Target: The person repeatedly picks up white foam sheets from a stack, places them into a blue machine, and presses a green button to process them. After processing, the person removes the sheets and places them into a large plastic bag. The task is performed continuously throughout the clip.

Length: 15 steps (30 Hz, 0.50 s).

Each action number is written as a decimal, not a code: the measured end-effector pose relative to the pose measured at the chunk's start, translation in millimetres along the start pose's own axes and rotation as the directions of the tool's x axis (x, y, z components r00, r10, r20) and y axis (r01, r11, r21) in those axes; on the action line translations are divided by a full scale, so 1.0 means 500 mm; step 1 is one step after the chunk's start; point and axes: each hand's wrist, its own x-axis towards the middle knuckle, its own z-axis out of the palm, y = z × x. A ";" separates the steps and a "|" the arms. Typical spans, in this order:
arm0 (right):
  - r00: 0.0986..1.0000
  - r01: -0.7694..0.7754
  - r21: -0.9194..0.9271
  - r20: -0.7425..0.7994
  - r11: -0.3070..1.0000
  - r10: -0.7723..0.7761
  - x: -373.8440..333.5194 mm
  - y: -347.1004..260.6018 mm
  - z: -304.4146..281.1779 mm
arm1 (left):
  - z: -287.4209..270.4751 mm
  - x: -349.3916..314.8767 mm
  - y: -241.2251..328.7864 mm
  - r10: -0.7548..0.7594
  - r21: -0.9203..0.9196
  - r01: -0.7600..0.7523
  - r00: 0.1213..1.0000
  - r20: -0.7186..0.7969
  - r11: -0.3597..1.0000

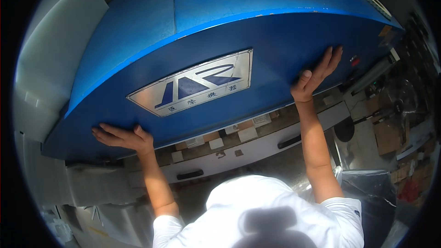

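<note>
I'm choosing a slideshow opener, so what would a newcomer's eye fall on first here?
A large blue cover sweeps across the upper half. On its front face sits a tilted silvery plate with dark markings. The left hand and right hand appear to rest against that face, one either side.

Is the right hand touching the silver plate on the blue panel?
Apart. The head view shows a stretch of blue panel between the right hand and the silver plate.

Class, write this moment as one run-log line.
left hand: open, against blue machine cover; right hand: open, against same cover; metal nameplate: on cover, between hands
</note>
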 end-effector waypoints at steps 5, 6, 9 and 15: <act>0.999 -0.035 -0.027 0.019 0.999 0.036 -0.026 0.007 -0.004 | -0.010 -0.026 0.006 -0.033 -0.062 0.041 0.990 0.134 0.997; 0.998 -0.048 -0.027 0.036 0.998 0.049 -0.026 0.004 -0.010 | -0.013 -0.024 0.012 -0.037 -0.083 0.049 0.988 0.149 0.995; 0.987 -0.075 0.011 0.143 0.997 0.072 -0.051 -0.001 -0.033 | -0.081 -0.015 0.003 -0.041 -0.101 0.070 0.962 0.268 0.992; 0.811 -0.315 0.071 0.538 0.946 0.230 -0.162 0.016 -0.147 | -0.142 0.285 -0.043 -0.125 -0.223 0.156 0.982 0.145 0.962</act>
